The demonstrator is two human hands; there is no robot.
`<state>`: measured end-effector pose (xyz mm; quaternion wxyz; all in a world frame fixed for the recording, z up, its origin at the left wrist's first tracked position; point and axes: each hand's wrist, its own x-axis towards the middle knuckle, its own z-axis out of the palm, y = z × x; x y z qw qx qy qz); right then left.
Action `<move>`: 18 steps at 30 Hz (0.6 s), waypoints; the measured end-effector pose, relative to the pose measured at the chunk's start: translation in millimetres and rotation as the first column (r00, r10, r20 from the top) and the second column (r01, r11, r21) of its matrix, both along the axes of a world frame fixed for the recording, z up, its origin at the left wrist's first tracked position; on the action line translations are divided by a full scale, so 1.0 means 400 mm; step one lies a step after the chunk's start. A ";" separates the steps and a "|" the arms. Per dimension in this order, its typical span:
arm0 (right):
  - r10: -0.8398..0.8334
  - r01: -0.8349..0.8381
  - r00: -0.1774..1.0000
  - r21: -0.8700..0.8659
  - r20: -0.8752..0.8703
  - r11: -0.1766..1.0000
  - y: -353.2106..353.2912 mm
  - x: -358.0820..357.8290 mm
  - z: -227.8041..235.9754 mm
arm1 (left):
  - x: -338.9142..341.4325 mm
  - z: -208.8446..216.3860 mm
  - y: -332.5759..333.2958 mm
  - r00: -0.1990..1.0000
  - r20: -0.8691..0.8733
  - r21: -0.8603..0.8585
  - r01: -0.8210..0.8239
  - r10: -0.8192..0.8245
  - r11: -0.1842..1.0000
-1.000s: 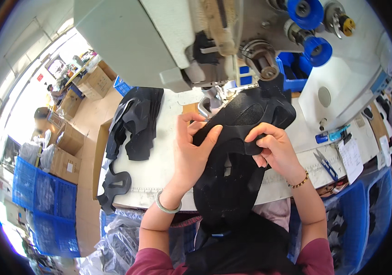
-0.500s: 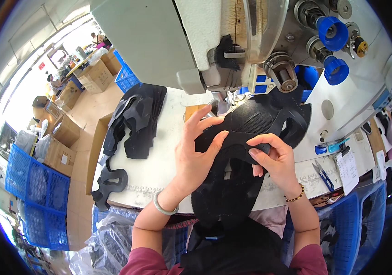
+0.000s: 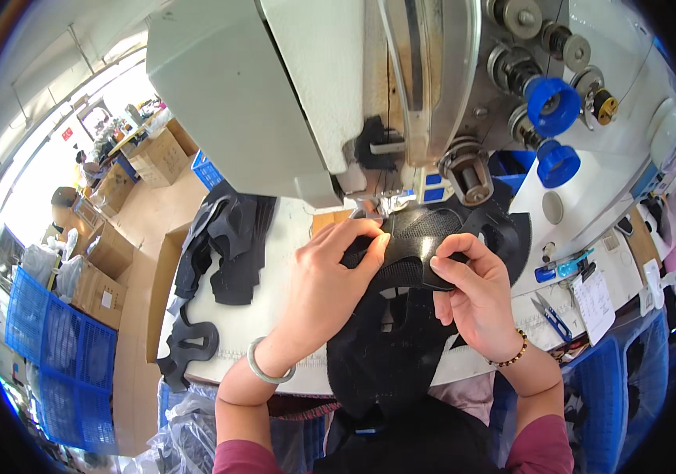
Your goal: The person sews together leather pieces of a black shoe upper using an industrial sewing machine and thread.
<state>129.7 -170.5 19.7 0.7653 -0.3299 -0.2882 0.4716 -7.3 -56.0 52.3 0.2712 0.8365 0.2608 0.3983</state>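
Observation:
Under the sewing machine [image 3: 235, 95], a black mesh shoe upper [image 3: 413, 249] lies by the presser foot [image 3: 373, 208]. My left hand [image 3: 330, 272] is closed on its left edge, thumb and forefinger meeting just in front of the foot. On the right, my right hand [image 3: 476, 292] pinches the upper's near edge between thumb and fingers. More joined black pieces [image 3: 389, 347] hang from there toward my lap, over the table's front edge. The needle tip is too small to make out.
Stacked black cut pieces [image 3: 235, 237] lie on the white table [image 3: 287, 308] at left, with a loose one [image 3: 189, 344] nearer. Snips [image 3: 551, 316] and a paper sheet [image 3: 593, 304] lie at right. Blue crates [image 3: 61, 324] stand on the floor.
My left thumb and fingers, spread apart before, have come together on the upper's edge. The mesh has turned to show more of its surface. My right hand keeps its pinch. The whole view has shifted slightly.

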 end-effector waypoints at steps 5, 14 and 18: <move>-0.006 0.004 0.995 0.028 0.101 1.000 0.029 0.035 -0.041 | 0.021 -0.045 0.011 0.994 0.106 0.241 -0.025 0.000 0.970; 0.039 -0.035 0.990 -0.033 0.138 0.999 0.045 0.071 -0.053 | 0.035 -0.090 0.030 0.986 0.166 0.484 -0.087 0.006 0.871; 0.079 -0.075 0.984 -0.031 0.158 0.997 0.051 0.088 -0.064 | 0.041 -0.100 0.037 0.986 0.169 0.583 -0.097 -0.004 0.807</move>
